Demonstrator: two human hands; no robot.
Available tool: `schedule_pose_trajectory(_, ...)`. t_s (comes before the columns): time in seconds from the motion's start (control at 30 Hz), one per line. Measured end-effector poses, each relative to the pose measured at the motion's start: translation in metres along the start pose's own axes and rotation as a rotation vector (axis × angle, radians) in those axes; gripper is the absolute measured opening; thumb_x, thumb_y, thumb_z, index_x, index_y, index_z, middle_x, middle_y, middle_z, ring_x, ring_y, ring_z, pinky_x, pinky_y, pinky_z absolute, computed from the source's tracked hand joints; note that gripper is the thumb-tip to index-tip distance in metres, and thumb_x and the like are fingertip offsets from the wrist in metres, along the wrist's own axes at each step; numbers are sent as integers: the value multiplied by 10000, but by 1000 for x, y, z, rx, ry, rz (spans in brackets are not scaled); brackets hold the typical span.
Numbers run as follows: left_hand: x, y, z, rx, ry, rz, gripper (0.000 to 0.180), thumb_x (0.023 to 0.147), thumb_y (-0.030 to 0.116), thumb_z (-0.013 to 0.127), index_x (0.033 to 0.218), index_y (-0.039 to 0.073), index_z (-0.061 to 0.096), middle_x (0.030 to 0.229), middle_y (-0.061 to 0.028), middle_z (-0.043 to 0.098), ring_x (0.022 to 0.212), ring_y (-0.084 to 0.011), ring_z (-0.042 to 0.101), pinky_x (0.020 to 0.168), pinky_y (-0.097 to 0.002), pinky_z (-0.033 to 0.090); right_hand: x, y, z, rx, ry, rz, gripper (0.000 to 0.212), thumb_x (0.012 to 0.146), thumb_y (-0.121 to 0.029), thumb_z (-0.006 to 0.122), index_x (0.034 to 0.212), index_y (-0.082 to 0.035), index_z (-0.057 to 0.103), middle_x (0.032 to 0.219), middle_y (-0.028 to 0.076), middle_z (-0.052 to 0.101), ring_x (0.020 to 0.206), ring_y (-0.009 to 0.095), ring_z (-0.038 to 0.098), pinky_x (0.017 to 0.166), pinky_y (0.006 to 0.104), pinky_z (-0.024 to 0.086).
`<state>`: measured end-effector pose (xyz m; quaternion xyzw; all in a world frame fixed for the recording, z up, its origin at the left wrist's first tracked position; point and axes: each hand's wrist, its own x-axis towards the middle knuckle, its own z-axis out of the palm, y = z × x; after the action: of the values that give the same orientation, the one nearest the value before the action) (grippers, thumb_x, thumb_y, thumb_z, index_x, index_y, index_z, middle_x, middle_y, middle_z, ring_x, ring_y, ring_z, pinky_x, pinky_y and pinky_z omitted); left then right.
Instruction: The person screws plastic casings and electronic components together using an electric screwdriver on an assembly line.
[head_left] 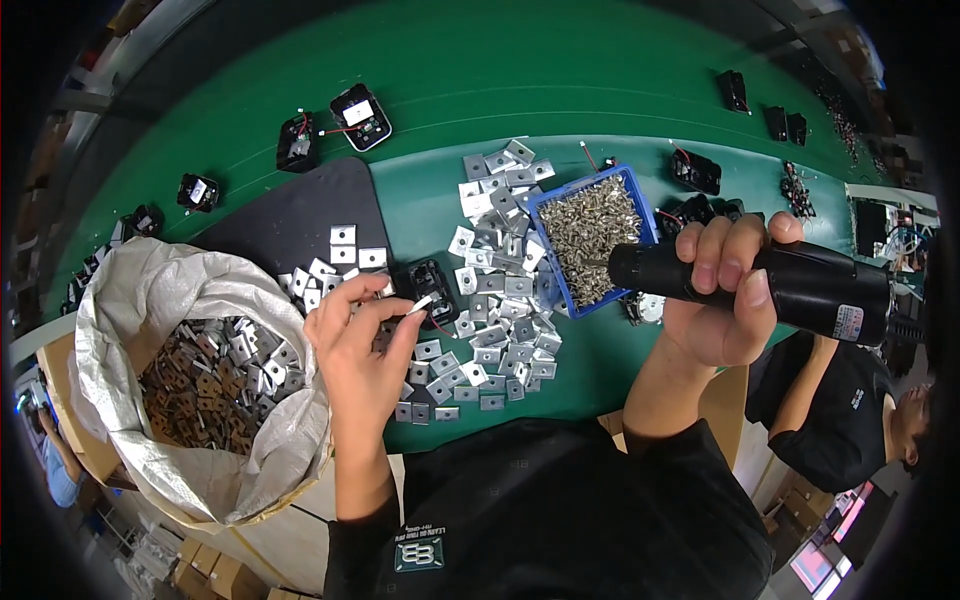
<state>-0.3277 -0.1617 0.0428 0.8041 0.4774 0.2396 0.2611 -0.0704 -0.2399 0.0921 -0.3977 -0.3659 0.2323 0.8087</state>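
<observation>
A black electric screwdriver (825,290) lies across my right hand (735,290), its fingers wrapped round the body. Its front end points left, over a blue tray (549,252) full of small screws (592,225). Between thumb and forefinger, my left hand (355,335) pinches a small metal plate (422,303), seen nearly edge-on. That plate is just over an open black plastic housing (437,285) with a red wire. Many loose square metal plates (490,335), each with a hole, are spread between the housing and the tray.
A white woven sack (120,330) with silvery and brownish plates stands at the left. Open black housings (362,115) lie on the green surface (480,70) at the far side; more housings (695,172) are right of the tray. Another person (835,400) is at the right.
</observation>
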Motion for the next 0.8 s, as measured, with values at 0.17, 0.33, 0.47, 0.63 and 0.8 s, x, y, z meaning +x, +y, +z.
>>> schedule_pose_trajectory(0.17, 9, -4, 13, 226, -22, 129, 181, 688, 98, 758, 853, 106, 685, 1049, -27, 643, 918, -214, 577, 903, -344, 303, -1, -1, -1, 12, -18, 19, 458, 803, -131, 619, 1213, -56, 430, 737, 27, 487, 614, 136, 485, 663, 347, 463)
schedule_pose_trajectory(0.33, 14, -8, 23, 75, -76, -7, 328, 742, 105, 717, 1055, 85, 618, 993, -48, 641, 906, -205, 588, 866, -351, 326, -1, -2, -2, 5, -23, 17, 454, 803, -130, 621, 1210, -62, 430, 737, 26, 489, 617, 137, 487, 661, 344, 459)
schedule_pose_trajectory(0.47, 22, -12, 28, -3, -131, -5, 289, 759, 89, 684, 1040, 64, 622, 995, -83, 626, 924, -239, 581, 880, -368, 337, -2, -1, -2, 14, -25, 25, 458, 802, -131, 626, 1210, -69, 428, 737, 23, 490, 617, 137, 488, 661, 343, 458)
schedule_pose_trajectory(0.63, 23, -6, 29, 5, -142, 16, 269, 754, 85, 676, 1018, 57, 636, 1022, -89, 614, 956, -260, 568, 908, -376, 334, -1, -5, -6, 12, -124, 30, 420, 849, -129, 574, 1241, -87, 430, 761, -11, 472, 656, 110, 459, 726, 329, 403)
schedule_pose_trajectory(0.8, 26, 22, 27, -135, -1, 229, 316, 705, 104, 720, 1014, 77, 655, 1008, -58, 607, 948, -254, 558, 862, -361, 360, -3, -10, -6, 67, -70, -4, 465, 809, -134, 626, 1222, -81, 417, 733, 16, 492, 613, 135, 491, 662, 345, 464)
